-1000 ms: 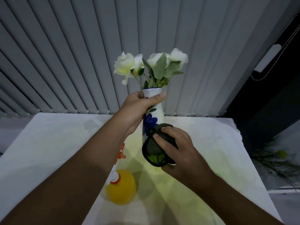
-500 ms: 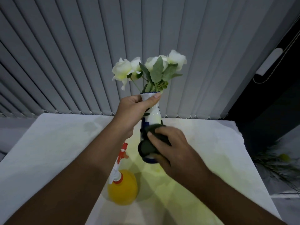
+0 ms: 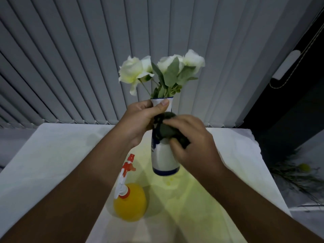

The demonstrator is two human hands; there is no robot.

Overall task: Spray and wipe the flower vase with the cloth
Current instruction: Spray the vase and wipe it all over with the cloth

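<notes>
- White ceramic flower vase [image 3: 164,155] w/ blue base band + blue pattern, held up off the white-covered table [image 3: 52,155], long axis near upright, mouth up, white flowers [image 3: 133,71] sticking out the top.
- Left hand [image 3: 140,118] wrapped round the neck just under the rim, thumb across the front, fingers closed tight on it; this hand carries the vase.
- Right hand [image 3: 191,142] pinches a bunched dark cloth [image 3: 168,127] and presses it on the upper body of the vase, just below the left thumb, touching or nearly so.
- Key relation: cloth sits high on the axis, so bare white body runs downward from it to the base. Reckon next stroke goes down along the long axis; right hand is the nearer one for that, left blocks any further travel up.
- Yellow spray bottle [image 3: 129,202], red/white trigger head, stands on table near-left of the vase, untouched. Spray step looks done, wiping underway.
- Risk, prob: neck-only grip could let the vase swing under side pressure.
</notes>
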